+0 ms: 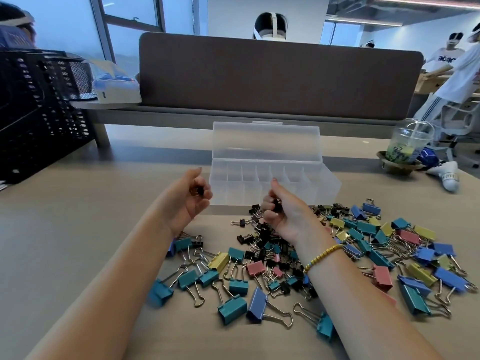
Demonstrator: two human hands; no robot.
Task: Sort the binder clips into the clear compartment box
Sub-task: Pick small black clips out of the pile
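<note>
One clear compartment box [275,183] stands open on the desk [65,229] behind a heap of binder clips [324,258] (too many to count), each raised hand, left hand [191,196] and right hand [281,213], curled around small black clips, with one iced drink [406,145] far right.

at far left stood a black perforated crate [39,110], with a mesh cup [78,76] and a white-and-blue pack [114,85] just beside it. across the back ran a grey-brown desk divider [280,79]. at right — an iced drink cup [409,142] in a holder, near a white sock [448,174].
</note>
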